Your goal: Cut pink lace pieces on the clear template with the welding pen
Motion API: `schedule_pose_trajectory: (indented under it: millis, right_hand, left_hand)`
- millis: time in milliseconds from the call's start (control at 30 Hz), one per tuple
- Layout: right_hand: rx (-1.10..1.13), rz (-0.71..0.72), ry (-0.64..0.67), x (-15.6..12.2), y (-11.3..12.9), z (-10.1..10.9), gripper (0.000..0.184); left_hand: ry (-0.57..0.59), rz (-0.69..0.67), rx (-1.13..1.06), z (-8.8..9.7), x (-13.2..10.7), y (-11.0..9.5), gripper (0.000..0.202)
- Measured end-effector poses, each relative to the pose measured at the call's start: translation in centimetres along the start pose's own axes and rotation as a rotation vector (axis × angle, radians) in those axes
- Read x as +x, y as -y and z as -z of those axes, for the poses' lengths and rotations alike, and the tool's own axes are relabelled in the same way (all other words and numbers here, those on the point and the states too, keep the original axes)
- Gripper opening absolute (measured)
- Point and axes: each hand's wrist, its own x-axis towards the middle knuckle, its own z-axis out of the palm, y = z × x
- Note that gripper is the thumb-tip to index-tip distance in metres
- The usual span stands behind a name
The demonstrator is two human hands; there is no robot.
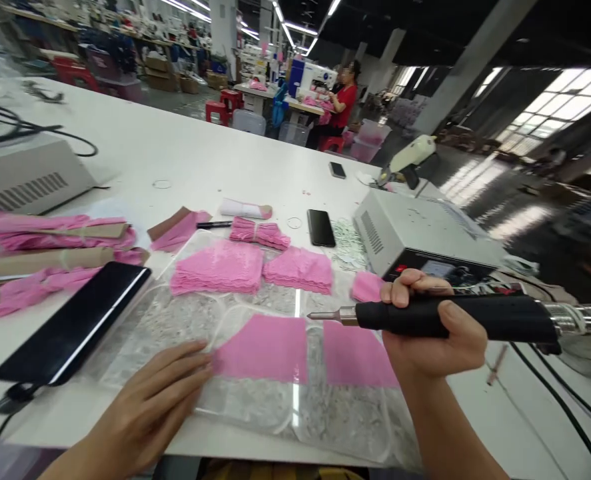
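Note:
My right hand (428, 333) is wrapped round what looks like a handheld ultrasonic welder (405, 316), a thick black barrel with a pointed metal tip. It lies level, its tip aimed left over the gap between two pink fabric pieces. Flat on a clear plastic template (255, 403) with rounded outlines lies the left pink fabric piece (268, 348); the right pink fabric piece (350, 353) is partly behind my right hand. My left hand (150, 400) rests with fingers stretched out, fingertips at the left piece's edge. Behind are two pink fabric stacks (218, 267).
Grey power units stand left (30, 177) and right (420, 230). A large dark tablet-like slab (75, 323) lies at left. A phone (321, 228), a pen (215, 225) and tied pink bundles (259, 231) sit farther back. Black cables (560, 393) run at right. A person in red (342, 100) sits beyond.

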Motion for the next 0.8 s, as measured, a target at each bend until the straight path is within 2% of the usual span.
schedule_pose_trajectory:
  millis: [100,200,300,400,567,800]
  right_hand:
    - [-0.06,0.019,-0.059,0.4,0.6,3.6,0.016]
    - [-0.087,0.012,-0.103,0.1,0.2,6.2,0.016]
    - [-0.069,-0.012,-0.104,-0.3,-0.3,7.3,0.016]
    - [-0.032,-0.048,-0.083,-0.4,-0.5,7.6,0.015]
    - [-0.016,-0.074,-0.02,-0.1,-0.7,7.4,0.013]
    - [-0.011,-0.111,-0.009,-0.3,-1.5,6.6,0.012]
  left_hand:
    - [-0.002,-0.04,0.064,-1.4,1.8,-1.4,0.037]
    - [0.025,-0.167,0.105,-3.8,5.4,-4.3,0.031]
    - [0.03,-0.229,0.063,-7.0,9.0,-7.3,0.027]
    - [0.101,-0.25,0.081,-9.7,11.0,-9.5,0.026]
    - [0.163,-0.287,0.062,-12.0,11.2,-11.3,0.029]
    - [0.185,-0.326,0.045,-12.8,10.7,-11.5,0.032]
